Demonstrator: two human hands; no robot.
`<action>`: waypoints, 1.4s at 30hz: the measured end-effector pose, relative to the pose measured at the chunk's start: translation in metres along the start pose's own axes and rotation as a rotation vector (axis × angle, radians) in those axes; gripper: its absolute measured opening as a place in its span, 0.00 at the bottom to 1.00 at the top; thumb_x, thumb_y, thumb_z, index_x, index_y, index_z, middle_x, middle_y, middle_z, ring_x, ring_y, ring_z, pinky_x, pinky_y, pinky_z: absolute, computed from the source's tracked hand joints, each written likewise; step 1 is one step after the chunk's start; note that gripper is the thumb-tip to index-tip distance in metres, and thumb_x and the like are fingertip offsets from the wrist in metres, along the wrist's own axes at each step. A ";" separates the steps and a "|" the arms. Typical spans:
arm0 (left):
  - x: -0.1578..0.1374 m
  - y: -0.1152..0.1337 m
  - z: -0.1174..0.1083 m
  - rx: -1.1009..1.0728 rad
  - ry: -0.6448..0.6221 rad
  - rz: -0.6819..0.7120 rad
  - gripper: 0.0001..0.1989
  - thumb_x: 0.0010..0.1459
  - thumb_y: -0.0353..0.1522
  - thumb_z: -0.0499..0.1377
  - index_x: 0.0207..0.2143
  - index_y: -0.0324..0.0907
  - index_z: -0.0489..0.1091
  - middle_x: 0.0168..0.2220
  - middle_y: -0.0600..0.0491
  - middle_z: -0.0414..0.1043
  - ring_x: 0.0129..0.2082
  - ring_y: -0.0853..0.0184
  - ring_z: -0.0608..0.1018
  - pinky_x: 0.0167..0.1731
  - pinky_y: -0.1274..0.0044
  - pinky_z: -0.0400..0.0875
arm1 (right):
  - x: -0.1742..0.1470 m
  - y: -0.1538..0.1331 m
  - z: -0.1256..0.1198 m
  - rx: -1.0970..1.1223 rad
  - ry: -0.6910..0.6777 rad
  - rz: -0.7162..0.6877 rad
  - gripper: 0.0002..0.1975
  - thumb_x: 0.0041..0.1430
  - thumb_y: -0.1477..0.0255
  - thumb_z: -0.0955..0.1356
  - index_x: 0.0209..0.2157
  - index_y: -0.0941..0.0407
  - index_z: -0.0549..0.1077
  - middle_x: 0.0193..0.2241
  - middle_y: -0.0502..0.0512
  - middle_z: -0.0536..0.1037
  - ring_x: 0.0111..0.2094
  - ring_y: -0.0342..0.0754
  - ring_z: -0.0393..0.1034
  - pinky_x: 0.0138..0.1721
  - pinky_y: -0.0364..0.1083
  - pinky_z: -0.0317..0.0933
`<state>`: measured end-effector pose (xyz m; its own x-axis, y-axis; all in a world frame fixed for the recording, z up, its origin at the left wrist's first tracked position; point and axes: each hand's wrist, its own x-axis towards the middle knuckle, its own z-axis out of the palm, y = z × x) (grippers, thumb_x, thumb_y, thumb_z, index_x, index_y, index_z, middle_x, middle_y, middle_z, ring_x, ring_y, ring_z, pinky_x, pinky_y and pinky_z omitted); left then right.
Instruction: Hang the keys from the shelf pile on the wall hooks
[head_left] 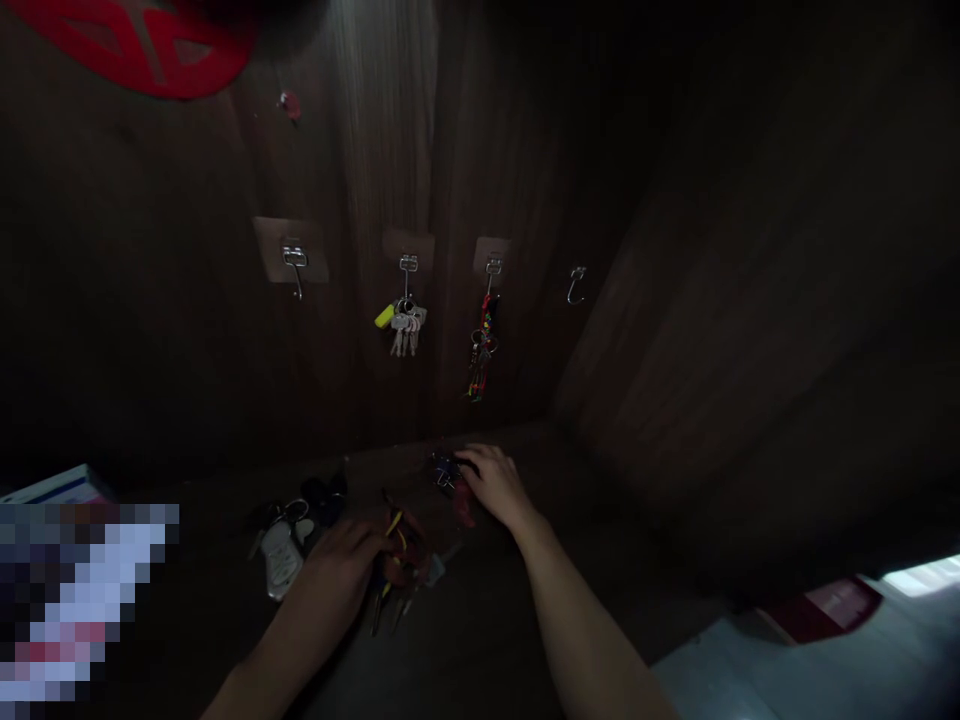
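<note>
On the dark wooden shelf, my left hand [349, 548] has its fingers bent against a bunch of keys [401, 560] with a brown strap and a yellow band. My right hand [491, 482] curls over a small dark bunch with metal loops [445, 470]; its fingertips are partly hidden. Below that hand's fingers is a red piece [464, 504], too dim to name. Just left of my left hand lie a silver-grey key fob [283, 560] on a ring and a dark black item [325, 497].
Metal hooks line the back panel. Keys with a yellow tag [405, 325] and a colourful beaded keychain [484, 345] hang from two; the left hook [295, 265] and right hook [576, 284] hold nothing. A red box [821, 610] sits lower right, a pale box [60, 485] at left.
</note>
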<state>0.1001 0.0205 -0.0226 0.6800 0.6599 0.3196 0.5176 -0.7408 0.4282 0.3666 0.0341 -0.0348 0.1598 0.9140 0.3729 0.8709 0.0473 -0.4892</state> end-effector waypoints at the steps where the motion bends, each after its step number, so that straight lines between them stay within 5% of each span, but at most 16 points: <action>1: 0.000 -0.001 0.000 0.016 0.002 -0.013 0.18 0.51 0.20 0.52 0.38 0.47 0.73 0.40 0.51 0.76 0.42 0.61 0.76 0.43 0.69 0.69 | 0.000 0.002 -0.001 -0.003 0.011 0.019 0.11 0.55 0.75 0.65 0.37 0.48 0.76 0.43 0.55 0.75 0.47 0.54 0.64 0.45 0.54 0.56; 6: -0.002 -0.004 -0.001 0.024 0.003 -0.039 0.17 0.52 0.22 0.51 0.38 0.47 0.73 0.39 0.50 0.76 0.40 0.61 0.76 0.42 0.69 0.69 | 0.003 0.008 -0.006 0.049 -0.005 0.038 0.08 0.49 0.80 0.67 0.28 0.52 0.75 0.33 0.54 0.76 0.39 0.51 0.68 0.41 0.49 0.59; 12: -0.001 -0.007 -0.003 0.025 -0.020 -0.075 0.18 0.53 0.21 0.49 0.38 0.46 0.73 0.38 0.50 0.76 0.40 0.61 0.76 0.40 0.70 0.69 | 0.002 0.003 -0.007 0.280 -0.138 0.038 0.13 0.47 0.83 0.65 0.32 0.54 0.75 0.29 0.50 0.75 0.31 0.44 0.70 0.33 0.42 0.61; 16: -0.001 -0.009 -0.007 0.080 -0.063 -0.131 0.17 0.53 0.21 0.49 0.36 0.45 0.74 0.37 0.49 0.76 0.39 0.60 0.76 0.39 0.69 0.68 | -0.002 -0.001 -0.009 0.492 -0.292 0.104 0.10 0.47 0.80 0.68 0.32 0.55 0.75 0.25 0.48 0.75 0.28 0.44 0.70 0.28 0.40 0.60; 19: 0.001 -0.007 -0.013 0.137 -0.093 -0.198 0.17 0.54 0.21 0.48 0.34 0.44 0.74 0.36 0.49 0.76 0.38 0.60 0.77 0.39 0.70 0.67 | -0.002 -0.005 -0.012 0.441 -0.336 0.114 0.07 0.52 0.71 0.67 0.34 0.55 0.76 0.23 0.48 0.75 0.26 0.43 0.68 0.27 0.41 0.59; 25: 0.005 0.001 -0.018 0.140 -0.130 -0.231 0.16 0.54 0.20 0.49 0.34 0.45 0.74 0.38 0.50 0.76 0.40 0.61 0.76 0.40 0.71 0.66 | 0.006 -0.023 -0.001 0.044 -0.062 0.004 0.14 0.60 0.68 0.63 0.46 0.53 0.71 0.44 0.55 0.75 0.47 0.50 0.65 0.48 0.50 0.56; 28: 0.005 0.002 -0.017 0.148 -0.130 -0.228 0.17 0.53 0.20 0.49 0.34 0.45 0.74 0.38 0.50 0.76 0.39 0.61 0.76 0.39 0.71 0.65 | 0.009 -0.034 0.010 -0.065 -0.103 -0.009 0.21 0.61 0.64 0.63 0.55 0.48 0.64 0.50 0.56 0.71 0.51 0.52 0.61 0.50 0.53 0.53; 32: 0.005 0.004 -0.013 0.150 -0.140 -0.210 0.17 0.52 0.19 0.50 0.35 0.44 0.74 0.38 0.50 0.75 0.40 0.60 0.75 0.40 0.70 0.65 | 0.007 -0.046 0.020 -0.203 -0.135 -0.040 0.23 0.59 0.57 0.63 0.55 0.46 0.65 0.52 0.59 0.69 0.54 0.56 0.59 0.53 0.56 0.50; 37: 0.004 0.002 -0.008 0.090 -0.103 -0.177 0.16 0.51 0.20 0.52 0.35 0.45 0.73 0.39 0.51 0.75 0.40 0.62 0.75 0.41 0.71 0.65 | 0.006 -0.045 0.022 -0.074 -0.246 -0.126 0.20 0.62 0.65 0.62 0.55 0.49 0.65 0.56 0.55 0.67 0.60 0.53 0.52 0.59 0.59 0.40; 42: 0.001 -0.004 -0.009 0.055 -0.069 -0.173 0.16 0.54 0.21 0.50 0.37 0.46 0.73 0.38 0.51 0.76 0.39 0.62 0.76 0.40 0.71 0.67 | 0.008 -0.040 0.025 0.114 -0.296 -0.184 0.16 0.60 0.74 0.63 0.50 0.49 0.69 0.51 0.53 0.72 0.58 0.49 0.58 0.59 0.58 0.41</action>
<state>0.0943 0.0257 -0.0168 0.6113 0.7692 0.1861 0.6561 -0.6241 0.4243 0.3216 0.0498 -0.0314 -0.1509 0.9621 0.2271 0.8124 0.2516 -0.5260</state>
